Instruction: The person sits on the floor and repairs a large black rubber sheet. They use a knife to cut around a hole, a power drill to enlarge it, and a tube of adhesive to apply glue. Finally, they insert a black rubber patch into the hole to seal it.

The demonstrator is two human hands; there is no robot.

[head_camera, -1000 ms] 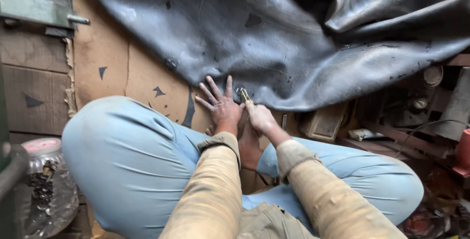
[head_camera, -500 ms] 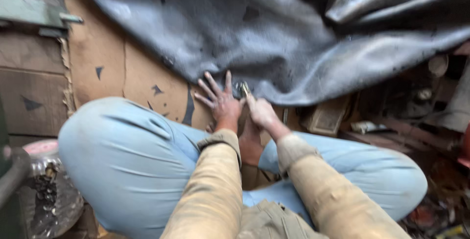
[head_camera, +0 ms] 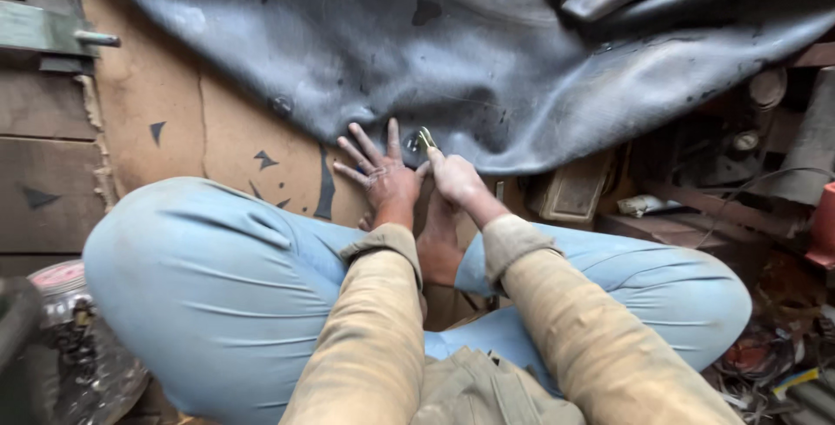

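Grey rubber sheet [head_camera: 487,51] lies draped over brown cardboard [head_camera: 165,120], its lower edge just ahead of the person's crossed legs. At that edge the left hand [head_camera: 383,173] presses flat, fingers spread, while beside it the right hand [head_camera: 452,177] is clamped on a small metal tool [head_camera: 426,138] touching the sheet.

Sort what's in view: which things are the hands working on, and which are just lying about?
In use:
left hand, flat on the rubber sheet
right hand, holding a small tool

Lying about:
jar
metal bracket
red can
scrap pile
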